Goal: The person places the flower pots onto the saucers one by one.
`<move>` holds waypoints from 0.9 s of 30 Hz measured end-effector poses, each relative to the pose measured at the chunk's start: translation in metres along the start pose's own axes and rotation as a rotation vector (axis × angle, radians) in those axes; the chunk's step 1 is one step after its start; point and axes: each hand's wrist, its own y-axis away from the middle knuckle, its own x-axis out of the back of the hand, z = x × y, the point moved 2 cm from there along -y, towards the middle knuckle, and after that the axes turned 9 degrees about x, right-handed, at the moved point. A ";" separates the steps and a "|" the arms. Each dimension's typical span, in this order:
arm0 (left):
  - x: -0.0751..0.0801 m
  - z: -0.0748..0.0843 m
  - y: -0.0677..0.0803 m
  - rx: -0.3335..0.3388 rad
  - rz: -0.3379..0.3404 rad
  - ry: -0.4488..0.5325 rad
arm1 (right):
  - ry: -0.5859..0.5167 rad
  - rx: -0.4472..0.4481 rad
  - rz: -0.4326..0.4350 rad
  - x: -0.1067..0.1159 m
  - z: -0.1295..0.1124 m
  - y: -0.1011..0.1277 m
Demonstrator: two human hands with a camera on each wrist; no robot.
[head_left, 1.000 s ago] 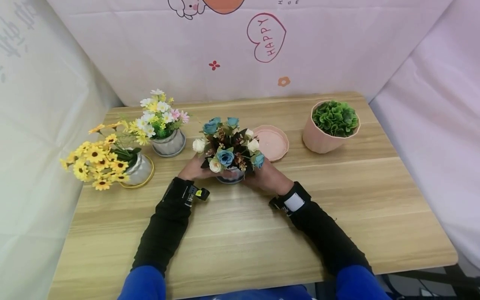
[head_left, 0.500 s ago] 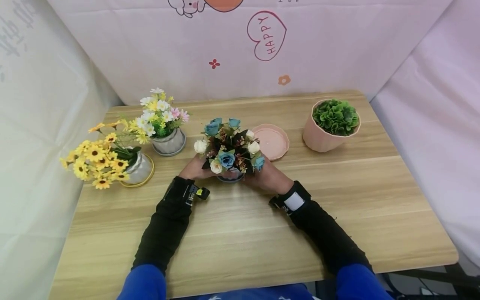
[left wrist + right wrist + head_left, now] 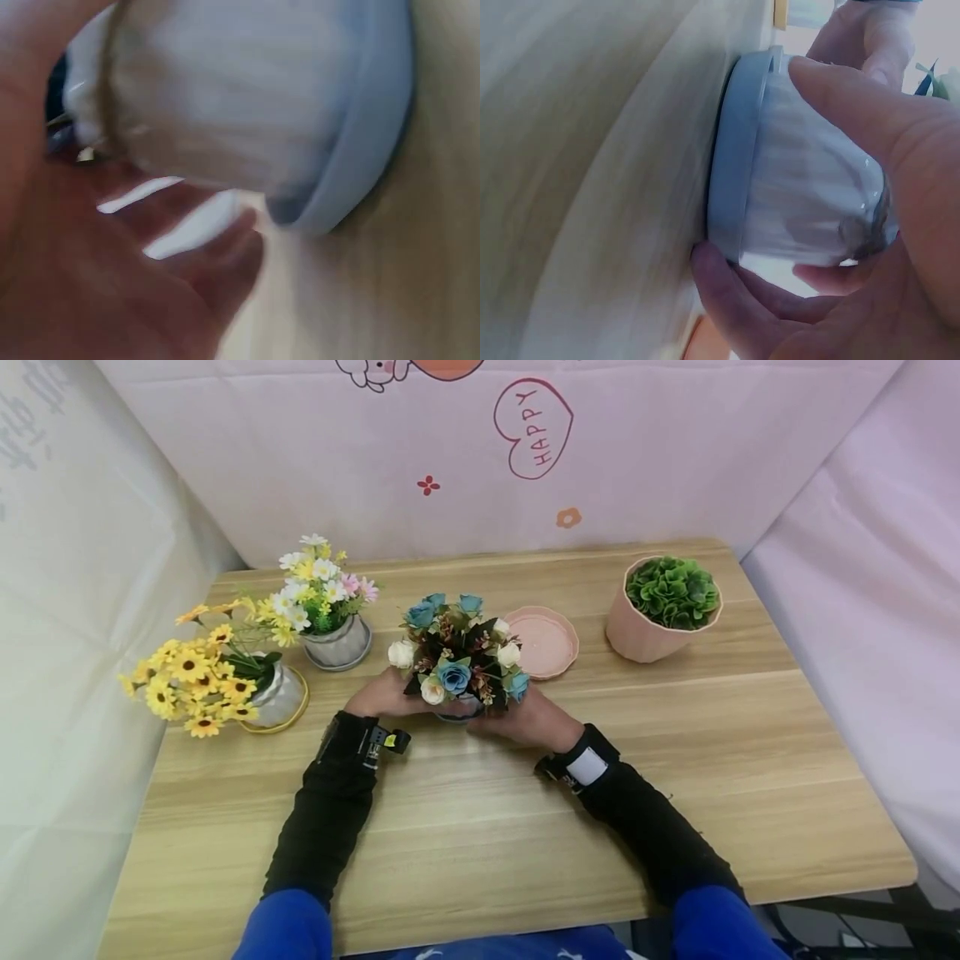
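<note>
At mid-table stands a flowerpot (image 3: 802,180) holding artificial blue and cream roses (image 3: 453,675), whose blooms hide much of the pot in the head view. A blue-grey saucer (image 3: 733,165) sits under its base, on the wood. My left hand (image 3: 384,695) holds the pot from the left, thumb on one side and fingers on the other; the left wrist view is blurred. From the right, my right hand (image 3: 534,720) grips it, with the thumb along the pot wall and a fingertip at the saucer's lower edge.
A pink saucer (image 3: 542,643) lies just behind the right hand. Farther right stands a pink pot (image 3: 645,631) with a green plant. On the left are a grey pot of white daisies (image 3: 337,647) and a pot of yellow flowers (image 3: 191,667) on a yellow-rimmed saucer.
My left hand and wrist have shifted slightly left, and my right hand a touch left. The rose pot stays almost in place between them.
</note>
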 end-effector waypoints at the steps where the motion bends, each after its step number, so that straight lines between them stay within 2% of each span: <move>1: 0.001 0.003 -0.001 0.031 -0.019 -0.005 | 0.003 0.002 0.001 -0.001 -0.001 -0.001; 3: 0.001 0.008 -0.003 0.138 -0.078 0.085 | 0.027 0.030 0.011 -0.002 -0.003 -0.002; 5: 0.000 0.012 -0.006 0.194 -0.129 0.138 | 0.058 0.074 0.028 -0.003 -0.005 -0.004; 8: -0.003 0.016 -0.007 0.257 -0.165 0.135 | 0.124 0.154 0.056 -0.005 -0.006 -0.006; 11: -0.007 0.018 -0.010 0.189 -0.182 0.148 | 0.173 0.208 0.096 -0.009 -0.007 -0.009; 13: -0.010 0.017 -0.009 0.194 -0.165 0.149 | 0.213 0.203 0.113 -0.012 -0.006 -0.010; 15: -0.014 0.018 -0.011 0.154 -0.153 0.197 | 0.245 0.178 0.123 -0.014 -0.007 -0.010; 18: -0.016 0.017 -0.006 0.194 -0.100 0.198 | 0.282 0.144 0.107 -0.015 -0.008 -0.009; 21: -0.016 0.017 -0.004 0.182 -0.070 0.182 | 0.276 0.139 0.085 -0.015 -0.009 -0.011; 23: -0.014 0.017 -0.003 0.197 -0.050 0.166 | 0.250 0.135 0.073 -0.015 -0.010 -0.014; 27: -0.012 0.017 -0.004 0.188 -0.037 0.184 | 0.313 0.137 0.040 -0.015 -0.011 -0.018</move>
